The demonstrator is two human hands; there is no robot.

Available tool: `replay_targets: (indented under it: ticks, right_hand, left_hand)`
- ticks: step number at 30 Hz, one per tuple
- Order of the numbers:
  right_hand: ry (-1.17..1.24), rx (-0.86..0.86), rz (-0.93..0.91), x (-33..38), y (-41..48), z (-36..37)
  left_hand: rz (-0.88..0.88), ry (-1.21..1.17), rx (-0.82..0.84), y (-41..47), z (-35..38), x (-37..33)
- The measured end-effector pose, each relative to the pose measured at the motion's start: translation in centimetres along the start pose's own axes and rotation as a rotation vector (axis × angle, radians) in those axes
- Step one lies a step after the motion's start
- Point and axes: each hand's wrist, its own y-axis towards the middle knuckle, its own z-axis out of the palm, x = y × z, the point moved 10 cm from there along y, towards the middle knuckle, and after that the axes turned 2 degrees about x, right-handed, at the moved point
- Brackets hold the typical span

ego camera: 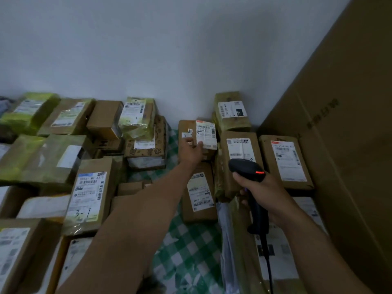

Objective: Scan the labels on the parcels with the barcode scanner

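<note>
Head view: left hand grip grasping small parcel beyond-left of scanner; right hand grip grasping scanner. Next: aim at label.

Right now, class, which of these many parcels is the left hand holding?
The small parcel at the back, in the middle, its white label facing us: the left hand holds its lower corner. The right hand holds only the scanner.
</note>
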Motion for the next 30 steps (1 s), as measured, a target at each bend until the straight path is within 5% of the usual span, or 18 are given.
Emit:
replay_targets:
  ticks: [6, 14, 23, 30]
  right_hand:
    - [-0.017, -0.003, 0.019, -0.1, 0.1, 0.4]
    - [-0.049, 0.005, -0.030, 1.7, -2.2, 0.8]
    - [-0.028, 0.119, -0.305, 6.7, -13.4, 4.3]
    - [-0.016, 0.144, -0.339, 5.8, -18.5, 6.5]
  left_hand:
    - [-0.125, -0.160, 0.040, -1.3, -1.1, 0.2]
    - [0.057, -0.340, 0.019, -11.4, -7.5, -0.8]
    - [0.153, -0.287, 0.111, -24.2, -10.7, -0.6]
    - [0.268, -0.175, 0.131, -29.8, -12.5, -1.0]
